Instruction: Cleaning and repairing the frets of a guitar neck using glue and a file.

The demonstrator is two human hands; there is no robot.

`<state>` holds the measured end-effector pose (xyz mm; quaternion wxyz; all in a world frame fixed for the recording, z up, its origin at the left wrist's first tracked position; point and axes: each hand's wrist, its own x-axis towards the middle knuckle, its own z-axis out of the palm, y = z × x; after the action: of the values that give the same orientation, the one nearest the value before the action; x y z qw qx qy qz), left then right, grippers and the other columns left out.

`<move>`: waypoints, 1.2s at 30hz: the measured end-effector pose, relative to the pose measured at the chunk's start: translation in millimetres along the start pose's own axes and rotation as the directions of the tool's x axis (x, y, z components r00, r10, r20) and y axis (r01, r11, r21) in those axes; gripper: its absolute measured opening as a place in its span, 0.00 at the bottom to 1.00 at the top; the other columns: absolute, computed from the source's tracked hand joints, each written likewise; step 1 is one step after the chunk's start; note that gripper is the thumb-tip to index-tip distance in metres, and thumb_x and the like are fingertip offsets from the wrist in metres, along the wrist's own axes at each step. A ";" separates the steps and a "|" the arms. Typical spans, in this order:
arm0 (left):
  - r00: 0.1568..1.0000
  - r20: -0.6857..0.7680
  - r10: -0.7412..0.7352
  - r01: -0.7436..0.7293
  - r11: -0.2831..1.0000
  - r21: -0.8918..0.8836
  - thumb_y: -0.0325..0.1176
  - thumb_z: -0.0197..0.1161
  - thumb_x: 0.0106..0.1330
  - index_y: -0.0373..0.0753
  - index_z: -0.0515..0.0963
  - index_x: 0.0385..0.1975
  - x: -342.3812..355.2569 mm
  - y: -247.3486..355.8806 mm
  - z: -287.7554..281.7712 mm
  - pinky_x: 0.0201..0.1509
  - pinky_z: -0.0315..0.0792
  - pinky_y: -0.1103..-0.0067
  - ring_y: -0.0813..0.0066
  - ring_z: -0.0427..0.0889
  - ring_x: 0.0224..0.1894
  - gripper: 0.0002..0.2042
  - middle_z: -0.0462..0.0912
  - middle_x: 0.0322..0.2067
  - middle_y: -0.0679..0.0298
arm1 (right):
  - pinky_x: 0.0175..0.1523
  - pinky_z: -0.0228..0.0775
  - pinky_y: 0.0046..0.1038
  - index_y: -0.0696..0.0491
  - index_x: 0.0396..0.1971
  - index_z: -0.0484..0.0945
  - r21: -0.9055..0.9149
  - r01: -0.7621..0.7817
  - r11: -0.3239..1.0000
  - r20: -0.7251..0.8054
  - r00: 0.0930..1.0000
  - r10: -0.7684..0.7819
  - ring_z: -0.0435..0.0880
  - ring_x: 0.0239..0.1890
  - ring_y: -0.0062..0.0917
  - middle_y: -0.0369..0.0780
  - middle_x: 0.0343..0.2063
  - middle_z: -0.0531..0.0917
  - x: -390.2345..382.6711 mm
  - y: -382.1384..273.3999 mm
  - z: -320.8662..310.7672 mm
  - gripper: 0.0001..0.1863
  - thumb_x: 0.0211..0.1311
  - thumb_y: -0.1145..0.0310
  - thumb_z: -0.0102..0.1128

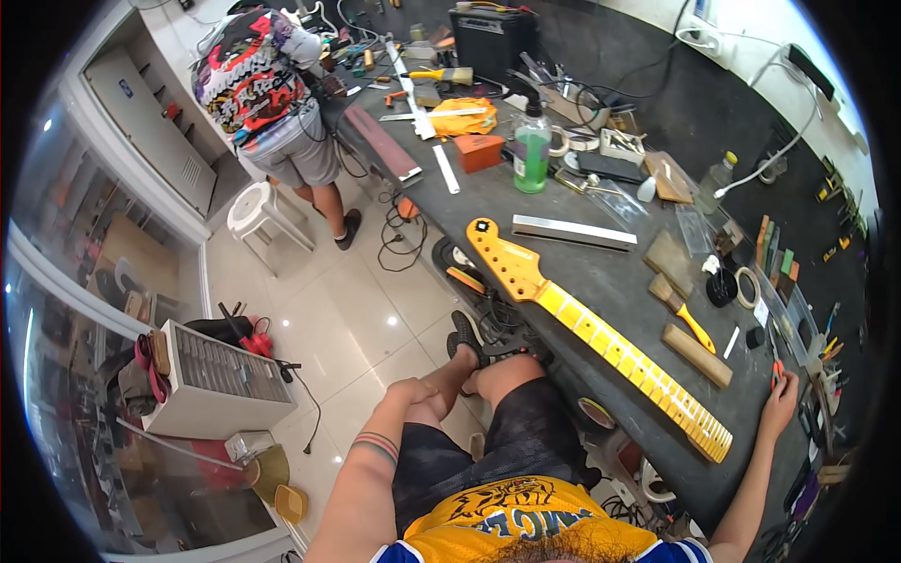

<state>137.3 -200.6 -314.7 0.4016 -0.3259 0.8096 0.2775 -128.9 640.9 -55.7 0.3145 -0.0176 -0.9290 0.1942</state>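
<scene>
A guitar neck (619,357) with a yellow fretboard and amber headstock lies diagonally on the dark workbench, apart from both hands. At the bench's right side, my right hand (779,405) closes its fingers on an orange-handled tool (777,372); its slim far end points away from me and its exact kind is unclear. My left hand (411,392) rests on my bent leg, fingers laid over it and holding nothing visible. Between the neck and my right hand are a wooden block (697,355) and a yellow-handled brush (683,314).
A metal bar (574,233) and a green spray bottle (531,155) stand beyond the neck. Tape rolls, tools and an amplifier (493,47) crowd the bench (488,202). Another person (267,89) works at its far left, near a white stool (267,216). Cables lie on the floor.
</scene>
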 end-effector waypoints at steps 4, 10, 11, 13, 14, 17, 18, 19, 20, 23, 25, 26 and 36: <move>1.000 -0.021 -0.001 0.001 1.000 -0.024 0.71 0.62 0.73 0.32 0.83 0.70 8.0 -12.7 4.4 0.80 0.72 0.60 0.43 0.81 0.74 0.44 0.83 0.71 0.42 | 0.62 0.77 0.39 0.59 0.54 0.80 -0.050 0.007 0.999 0.008 1.000 -0.006 0.88 0.54 0.45 0.50 0.50 0.88 2.3 12.0 5.8 0.13 0.88 0.65 0.52; 1.000 -0.030 0.008 -0.009 1.000 -0.022 0.69 0.62 0.73 0.34 0.85 0.69 6.0 -25.0 5.4 0.79 0.73 0.59 0.45 0.82 0.74 0.42 0.84 0.71 0.43 | 0.61 0.77 0.40 0.58 0.55 0.80 -0.061 0.013 0.998 0.020 1.000 -0.011 0.88 0.53 0.46 0.50 0.50 0.88 1.2 16.1 10.8 0.13 0.88 0.66 0.52; 1.000 -0.030 0.008 -0.009 1.000 -0.026 0.69 0.62 0.73 0.34 0.85 0.69 3.6 -21.9 6.0 0.79 0.73 0.59 0.45 0.82 0.74 0.42 0.84 0.71 0.43 | 0.61 0.77 0.40 0.58 0.55 0.80 -0.059 0.018 0.998 0.007 1.000 -0.017 0.87 0.53 0.46 0.50 0.50 0.87 0.9 17.2 10.3 0.13 0.87 0.66 0.52; 0.996 -0.084 0.024 -0.024 1.000 0.004 0.68 0.61 0.74 0.34 0.86 0.67 -7.0 -10.7 5.2 0.77 0.75 0.59 0.45 0.83 0.72 0.40 0.85 0.69 0.44 | 0.62 0.76 0.40 0.59 0.55 0.80 -0.069 0.011 0.998 0.014 1.000 -0.010 0.87 0.54 0.45 0.50 0.50 0.87 1.8 20.4 5.7 0.13 0.87 0.66 0.52; 0.996 -0.088 0.020 -0.021 1.000 0.000 0.68 0.61 0.74 0.34 0.86 0.67 -10.7 -9.4 3.4 0.77 0.75 0.59 0.45 0.83 0.72 0.40 0.85 0.69 0.44 | 0.64 0.76 0.39 0.59 0.56 0.79 -0.073 0.000 0.997 0.023 1.000 0.001 0.87 0.55 0.45 0.50 0.51 0.87 2.6 22.0 5.6 0.13 0.87 0.67 0.52; 0.994 -0.096 0.060 -0.056 0.997 0.045 0.67 0.60 0.74 0.35 0.87 0.66 -20.0 -3.5 -2.4 0.74 0.78 0.59 0.45 0.86 0.69 0.39 0.87 0.67 0.45 | 0.63 0.76 0.39 0.59 0.55 0.79 -0.078 0.012 0.997 0.021 1.000 -0.010 0.87 0.54 0.45 0.50 0.50 0.87 3.3 26.5 5.5 0.12 0.87 0.67 0.52; 0.990 -0.088 0.108 -0.100 0.991 0.090 0.66 0.60 0.74 0.35 0.87 0.65 -22.5 -0.4 -4.3 0.73 0.79 0.59 0.45 0.87 0.68 0.38 0.88 0.65 0.45 | 0.63 0.76 0.39 0.59 0.55 0.79 -0.077 0.013 0.997 0.019 1.000 -0.012 0.87 0.54 0.45 0.50 0.50 0.87 3.2 27.6 4.8 0.12 0.87 0.67 0.52; 0.985 -0.077 0.157 -0.145 0.980 0.136 0.66 0.59 0.75 0.35 0.88 0.65 -24.7 2.8 -6.3 0.72 0.80 0.59 0.45 0.88 0.66 0.38 0.89 0.64 0.45 | 0.63 0.76 0.39 0.59 0.55 0.79 -0.079 0.017 0.997 0.017 1.000 -0.016 0.86 0.54 0.45 0.50 0.50 0.87 2.8 28.9 3.4 0.12 0.87 0.67 0.52; 0.985 -0.084 0.150 -0.138 0.982 0.132 0.66 0.59 0.75 0.35 0.88 0.65 -24.4 -2.0 -5.4 0.72 0.80 0.59 0.45 0.88 0.66 0.38 0.89 0.64 0.45 | 0.63 0.76 0.39 0.59 0.55 0.79 -0.070 0.023 0.997 0.019 1.000 -0.022 0.86 0.53 0.45 0.50 0.49 0.86 2.9 25.8 6.5 0.12 0.87 0.68 0.52; 0.984 -0.136 0.117 -0.098 0.986 0.135 0.67 0.60 0.75 0.35 0.88 0.64 -16.2 -8.8 2.7 0.70 0.81 0.58 0.45 0.89 0.65 0.38 0.90 0.62 0.45 | 0.62 0.75 0.39 0.60 0.55 0.79 -0.046 0.025 0.999 0.018 1.000 -0.024 0.85 0.52 0.45 0.50 0.48 0.86 2.7 19.7 10.7 0.12 0.87 0.68 0.52; 0.955 -0.232 0.185 -0.146 0.974 0.175 0.64 0.62 0.77 0.36 0.89 0.61 -17.1 0.1 7.2 0.67 0.83 0.58 0.46 0.90 0.63 0.34 0.92 0.58 0.46 | 0.62 0.75 0.39 0.60 0.54 0.79 -0.062 0.015 0.998 0.014 1.000 -0.015 0.85 0.52 0.46 0.50 0.48 0.86 2.0 21.2 5.4 0.12 0.87 0.68 0.52; 0.954 -0.236 0.185 -0.146 0.974 0.173 0.64 0.62 0.77 0.36 0.89 0.61 -13.9 -1.1 11.0 0.67 0.83 0.58 0.46 0.90 0.63 0.34 0.92 0.58 0.46 | 0.62 0.75 0.39 0.60 0.54 0.79 -0.066 0.007 0.998 0.016 1.000 -0.006 0.85 0.52 0.46 0.50 0.48 0.85 2.4 22.2 4.9 0.12 0.87 0.68 0.52; 0.806 -0.429 0.408 -0.281 0.901 0.330 0.51 0.65 0.78 0.37 0.89 0.50 5.6 2.7 19.8 0.60 0.86 0.56 0.48 0.91 0.57 0.21 0.94 0.50 0.50 | 0.61 0.75 0.41 0.59 0.53 0.79 -0.068 0.028 0.997 -0.007 1.000 -0.028 0.86 0.53 0.46 0.50 0.48 0.86 4.3 21.9 9.5 0.12 0.87 0.66 0.51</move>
<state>141.9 -186.5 -329.2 0.1643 -0.1782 0.9584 0.1505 -139.9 658.5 -68.2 0.3200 -0.0160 -0.9340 0.1579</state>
